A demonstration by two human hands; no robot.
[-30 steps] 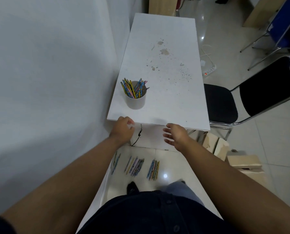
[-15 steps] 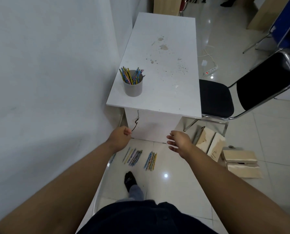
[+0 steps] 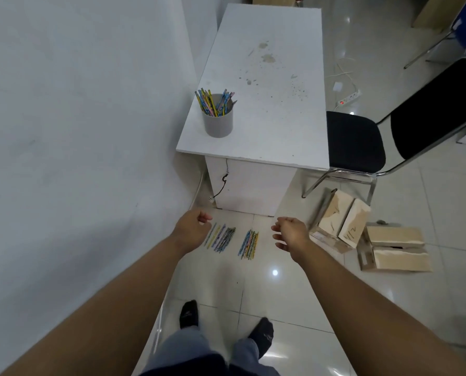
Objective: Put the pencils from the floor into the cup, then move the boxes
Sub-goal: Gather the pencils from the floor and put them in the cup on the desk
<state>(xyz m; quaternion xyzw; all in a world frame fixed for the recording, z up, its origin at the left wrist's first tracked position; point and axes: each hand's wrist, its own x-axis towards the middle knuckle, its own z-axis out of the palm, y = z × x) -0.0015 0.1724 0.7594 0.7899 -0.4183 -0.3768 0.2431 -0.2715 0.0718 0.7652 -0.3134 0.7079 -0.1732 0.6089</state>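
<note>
Head view showed the left hand (image 3: 192,227) loosely curled and the right hand (image 3: 290,233) half spread (both empty) above the floor pencils (image 3: 249,244).

The floor (image 3: 294,299) tiles are shiny. The boxes (image 3: 394,236) look like rough brown cardboard. The worktop (image 3: 267,109) is dull white.

Stepped back from the counter (image 3: 267,77); both hands (image 3: 192,229) (image 3: 291,234) lowered, empty, above the floor pencils (image 3: 235,240).
</note>
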